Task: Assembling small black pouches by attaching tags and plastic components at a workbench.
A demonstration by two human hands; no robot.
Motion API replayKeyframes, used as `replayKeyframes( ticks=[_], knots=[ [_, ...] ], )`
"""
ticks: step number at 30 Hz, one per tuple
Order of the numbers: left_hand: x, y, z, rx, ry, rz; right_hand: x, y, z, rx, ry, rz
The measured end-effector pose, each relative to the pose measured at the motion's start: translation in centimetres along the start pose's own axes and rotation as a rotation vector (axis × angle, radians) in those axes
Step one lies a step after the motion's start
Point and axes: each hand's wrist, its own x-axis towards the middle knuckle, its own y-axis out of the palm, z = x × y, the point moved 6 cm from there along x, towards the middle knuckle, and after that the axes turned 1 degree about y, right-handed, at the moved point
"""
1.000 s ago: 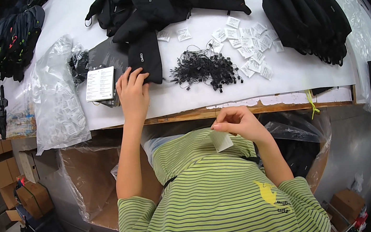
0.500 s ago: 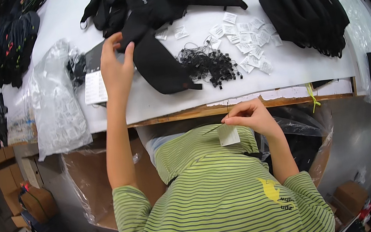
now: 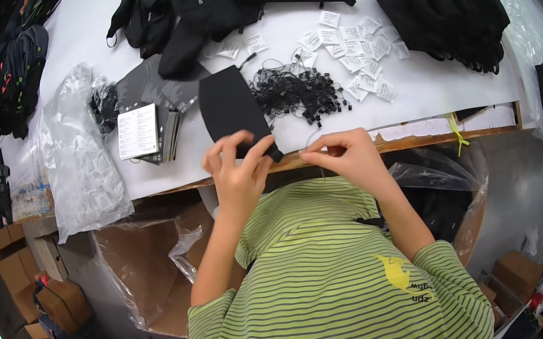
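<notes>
My left hand (image 3: 239,178) is closed on the near end of a flat black fabric piece (image 3: 227,102), which lies on the white table and reaches its front edge. Just right of it, my right hand (image 3: 354,160) pinches a thin tag string between thumb and forefinger; the white tag on it is not clearly visible now. Beyond the hands lies a tangled heap of black tag strings (image 3: 299,94) with small plastic locks. A spread of small white printed labels (image 3: 359,49) sits to its right. Left of the fabric piece stands a stack of cards (image 3: 138,132), a white printed one on top.
Black fabric goods (image 3: 210,9) are piled at the far side. More black pieces (image 3: 442,14) lie stacked at far right. A clear plastic bag (image 3: 81,157) rests at the left edge. Below the table are cardboard boxes (image 3: 64,305) and a plastic-lined carton (image 3: 145,267).
My left hand has come down from beside the card stack to the front edge, drawing the black fabric piece nearer. My right hand has moved slightly left and up with the string.
</notes>
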Motion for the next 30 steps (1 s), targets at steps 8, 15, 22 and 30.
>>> replayKeyframes(
  ticks=[8,15,22,30],
  knots=[
    [-4.0,-1.4,1.2,-0.364,-0.584,0.024,0.6,4.9,3.4,-0.401,-0.548,-0.061],
    [-4.0,-1.4,1.1,-0.474,-0.581,0.033,0.0,5.7,4.3,-0.408,-0.641,-0.022],
    [-4.0,-3.4,0.9,-1.010,-0.734,-0.364,0.7,3.9,0.8,0.551,-0.174,0.219],
    [-3.5,-2.0,-0.5,-1.021,-0.829,-0.039,0.3,3.6,1.3,0.784,-0.056,0.250]
  ],
)
